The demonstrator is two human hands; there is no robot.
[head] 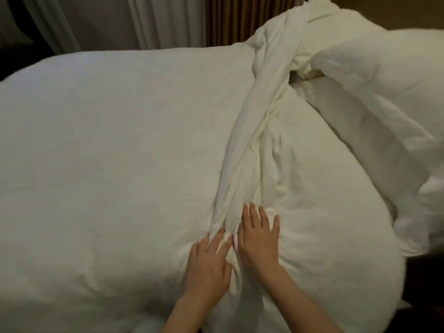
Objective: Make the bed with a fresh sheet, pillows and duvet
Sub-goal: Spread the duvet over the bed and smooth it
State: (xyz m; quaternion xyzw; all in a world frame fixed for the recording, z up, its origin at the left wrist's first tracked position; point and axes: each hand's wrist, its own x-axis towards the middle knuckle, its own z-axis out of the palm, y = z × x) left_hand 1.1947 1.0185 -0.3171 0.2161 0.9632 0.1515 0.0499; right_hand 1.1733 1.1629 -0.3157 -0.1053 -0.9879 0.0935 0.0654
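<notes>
A white duvet (120, 152) covers the bed, with a twisted, bunched ridge (254, 131) running from near centre to far right. The left hand (207, 267) and right hand (259, 239) lie flat, fingers spread, pressing its near end. Curtains (144, 20) hang beyond.

Left hand (208, 267) and right hand (259, 239) press flat, side by side, on the rumpled white duvet (108, 152).

A bedroom: white bed (108, 152) before long curtains (144, 22).
</notes>
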